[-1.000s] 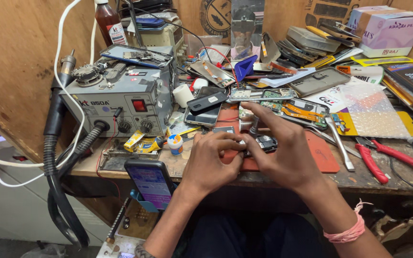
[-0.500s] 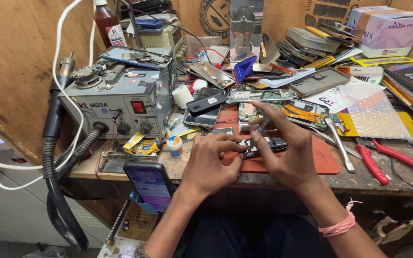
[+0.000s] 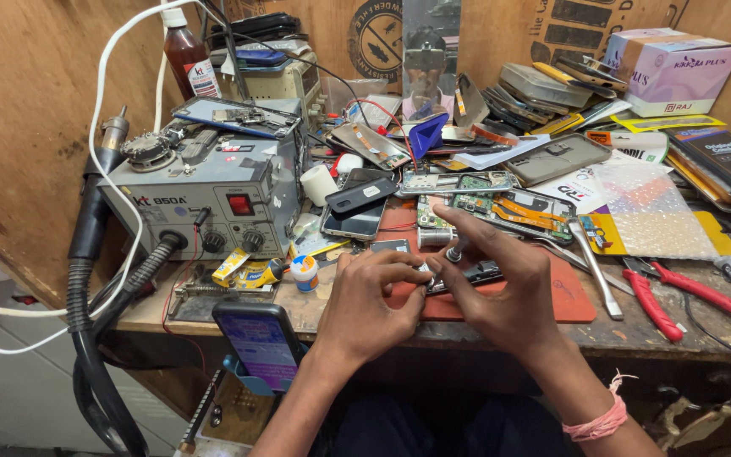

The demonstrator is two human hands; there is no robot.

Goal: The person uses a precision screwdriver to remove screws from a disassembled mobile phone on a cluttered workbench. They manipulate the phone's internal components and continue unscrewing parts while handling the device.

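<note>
My left hand (image 3: pixel 364 309) and right hand (image 3: pixel 501 292) meet at centre frame, fingertips pinching a small dark phone part (image 3: pixel 467 273) on the red work mat (image 3: pixel 564 298) — right forefinger raised. Left: a grey hot-air rework station (image 3: pixel 205 203); right: red-handled pliers (image 3: pixel 678 296).

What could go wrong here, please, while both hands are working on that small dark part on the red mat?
The small dark part is pinched only at the fingertips of the left hand and right hand, so it might slip into the clutter. An opened phone with bare circuitry lies just beyond the knuckles and could be knocked. The lit phone overhangs the bench edge near the left forearm and may be nudged off.
</note>
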